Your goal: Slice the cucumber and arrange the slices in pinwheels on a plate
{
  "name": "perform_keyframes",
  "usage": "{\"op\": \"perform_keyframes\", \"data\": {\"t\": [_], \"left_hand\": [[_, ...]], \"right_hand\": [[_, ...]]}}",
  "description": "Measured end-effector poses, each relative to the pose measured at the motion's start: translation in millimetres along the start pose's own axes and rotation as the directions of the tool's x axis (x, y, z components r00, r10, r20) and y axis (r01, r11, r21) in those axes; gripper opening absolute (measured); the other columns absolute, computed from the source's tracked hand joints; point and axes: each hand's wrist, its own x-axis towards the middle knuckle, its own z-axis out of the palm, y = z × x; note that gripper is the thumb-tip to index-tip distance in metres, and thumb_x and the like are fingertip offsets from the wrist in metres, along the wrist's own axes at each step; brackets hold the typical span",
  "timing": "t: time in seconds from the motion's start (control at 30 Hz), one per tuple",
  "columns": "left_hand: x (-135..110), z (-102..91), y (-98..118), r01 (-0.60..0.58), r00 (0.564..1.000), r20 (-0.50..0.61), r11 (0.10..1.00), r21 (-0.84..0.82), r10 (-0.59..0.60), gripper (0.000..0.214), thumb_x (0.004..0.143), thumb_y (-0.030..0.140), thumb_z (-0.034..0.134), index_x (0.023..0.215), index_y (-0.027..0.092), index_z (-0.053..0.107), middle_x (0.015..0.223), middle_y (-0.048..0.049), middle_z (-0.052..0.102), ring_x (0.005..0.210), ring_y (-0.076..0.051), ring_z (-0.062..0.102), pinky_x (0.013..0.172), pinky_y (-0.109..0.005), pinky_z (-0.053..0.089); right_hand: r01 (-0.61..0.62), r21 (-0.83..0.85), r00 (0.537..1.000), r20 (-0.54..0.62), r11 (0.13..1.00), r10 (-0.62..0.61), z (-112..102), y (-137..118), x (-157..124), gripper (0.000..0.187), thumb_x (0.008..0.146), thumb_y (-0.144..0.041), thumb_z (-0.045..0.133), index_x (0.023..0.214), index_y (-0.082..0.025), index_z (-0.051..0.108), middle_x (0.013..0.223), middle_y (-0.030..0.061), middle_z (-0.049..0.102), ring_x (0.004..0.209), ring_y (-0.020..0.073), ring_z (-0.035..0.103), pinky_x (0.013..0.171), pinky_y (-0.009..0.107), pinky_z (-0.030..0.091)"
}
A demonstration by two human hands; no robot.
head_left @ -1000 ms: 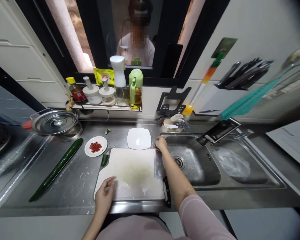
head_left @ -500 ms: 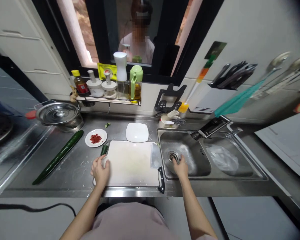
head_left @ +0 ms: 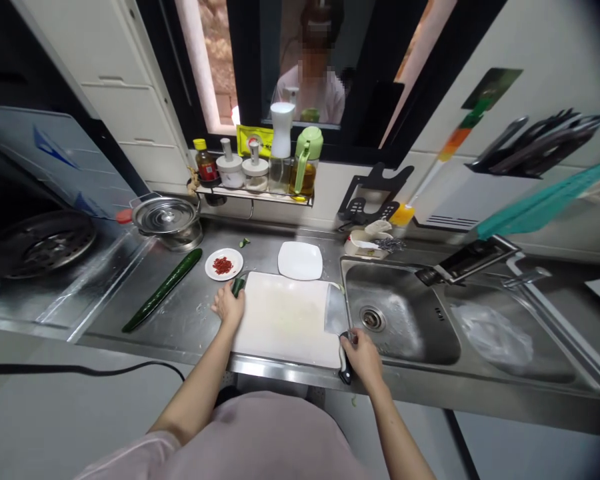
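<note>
A white cutting board [head_left: 285, 320] lies on the steel counter in front of me. At its left edge my left hand [head_left: 229, 307] has its fingers closed around a short cucumber piece [head_left: 238, 287]. Across the board's right side lies a kitchen knife [head_left: 346, 363], blade on the board and black handle toward me. My right hand [head_left: 366, 357] has thumb and fingers closed at the upper end of that handle. Farther left rests a long whole cucumber [head_left: 164, 290]. A small plate of chopped red pieces [head_left: 223, 265] and a white square plate [head_left: 300, 261] sit behind the board.
The sink [head_left: 405, 320] is to the right under a faucet [head_left: 470, 263], with a plastic bag [head_left: 490, 327] in its far basin. A lidded steel pot [head_left: 167, 223] stands at the left. Seasoning jars [head_left: 230, 172] line a shelf below the window.
My right hand has moved left from over the sink to the knife handle. My left hand has moved up along the board's edge onto the cucumber piece. The view has turned left.
</note>
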Motion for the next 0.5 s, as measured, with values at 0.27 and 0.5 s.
{"op": "perform_keyframes", "data": {"t": [0.27,0.5], "left_hand": [[16.4,0.8,1.8,-0.051,0.997,0.052,0.997,0.055,0.048,0.045,0.082,0.038,0.058,0.124,0.022,0.055,0.122,-0.0144,0.059,0.117,-0.034,0.045,0.097,-0.052,0.027],[20.5,-1.2,0.8,0.026,0.998,0.061,0.922,-0.387,-0.003,0.036,0.074,0.032,0.068,0.108,0.023,0.063,0.113,-0.0106,0.065,0.116,-0.030,0.049,0.097,-0.047,0.031]], "right_hand": [[-0.001,0.017,0.994,0.107,1.000,-0.001,1.6,-3.4,0.4,0.054,0.079,-0.046,0.058,0.124,-0.018,0.052,0.107,0.0118,0.065,0.097,0.0255,0.063,0.075,0.030,0.042],[-0.026,-0.014,0.989,0.143,1.000,0.028,-1.8,-15.3,1.3,0.057,0.079,-0.033,0.055,0.131,-0.010,0.045,0.112,0.0164,0.065,0.101,0.0256,0.063,0.081,0.030,0.042]]}}
